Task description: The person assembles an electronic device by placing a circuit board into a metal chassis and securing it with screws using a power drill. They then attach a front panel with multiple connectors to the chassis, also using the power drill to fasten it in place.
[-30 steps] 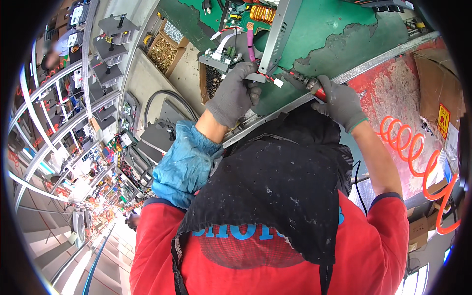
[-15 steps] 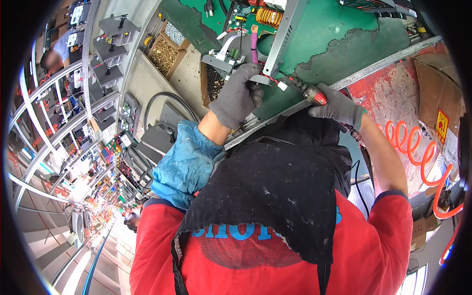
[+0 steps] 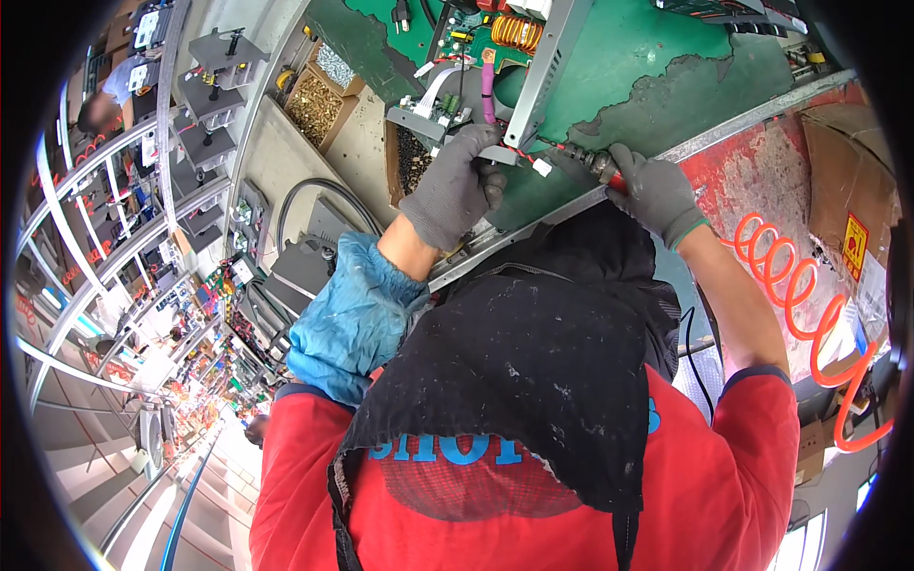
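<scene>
Above the green work mat [image 3: 657, 57]: both gloved hands at a metal chassis.

Bins of small brass parts [image 3: 322, 100] sit left; an orange coiled hose [image 3: 809, 305] hangs right beside a cardboard box [image 3: 847, 181] bearing a yellow warning label [image 3: 854, 240]. Left hand [image 3: 452, 186] is closed around the grey metal frame [image 3: 541, 71]; right hand [image 3: 657, 190] is curled tight on a red-handled screwdriver [image 3: 595, 164] pointing at the frame's base.

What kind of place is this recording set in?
Most likely an electronics assembly workshop: a green-topped bench bears a circuit board with a copper coil, bins of small screws stand beside it, and an orange coiled air hose hangs nearby.
</scene>
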`<control>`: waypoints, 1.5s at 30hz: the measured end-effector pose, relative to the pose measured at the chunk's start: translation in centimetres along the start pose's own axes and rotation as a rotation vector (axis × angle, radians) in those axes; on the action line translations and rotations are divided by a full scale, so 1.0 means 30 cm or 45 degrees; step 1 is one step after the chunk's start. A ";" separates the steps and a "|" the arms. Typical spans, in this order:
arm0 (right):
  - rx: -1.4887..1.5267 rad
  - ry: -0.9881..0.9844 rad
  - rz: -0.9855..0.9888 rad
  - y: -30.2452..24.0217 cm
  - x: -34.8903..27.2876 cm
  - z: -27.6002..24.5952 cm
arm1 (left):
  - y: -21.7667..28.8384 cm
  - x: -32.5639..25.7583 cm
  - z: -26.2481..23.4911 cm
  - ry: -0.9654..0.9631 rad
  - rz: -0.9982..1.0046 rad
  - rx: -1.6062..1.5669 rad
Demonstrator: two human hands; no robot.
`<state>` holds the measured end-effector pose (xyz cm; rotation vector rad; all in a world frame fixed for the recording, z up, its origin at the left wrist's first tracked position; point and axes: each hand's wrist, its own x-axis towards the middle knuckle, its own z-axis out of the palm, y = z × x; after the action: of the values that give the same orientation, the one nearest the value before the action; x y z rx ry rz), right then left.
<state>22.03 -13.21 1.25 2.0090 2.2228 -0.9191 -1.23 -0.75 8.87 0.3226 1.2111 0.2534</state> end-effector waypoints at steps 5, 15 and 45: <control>-0.035 0.019 0.011 -0.001 0.001 0.015 | -0.001 0.004 -0.021 -0.074 -0.010 0.035; 0.203 0.074 0.094 -0.024 -0.030 -0.005 | 0.034 0.012 -0.022 0.004 -0.036 0.118; 0.947 0.190 0.406 -0.304 -0.298 -0.174 | -0.144 -0.046 -0.230 -0.297 0.551 0.124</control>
<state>17.25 -19.19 12.74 2.6769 1.6540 -1.7774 -8.12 -4.51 6.26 0.6819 0.9154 0.5172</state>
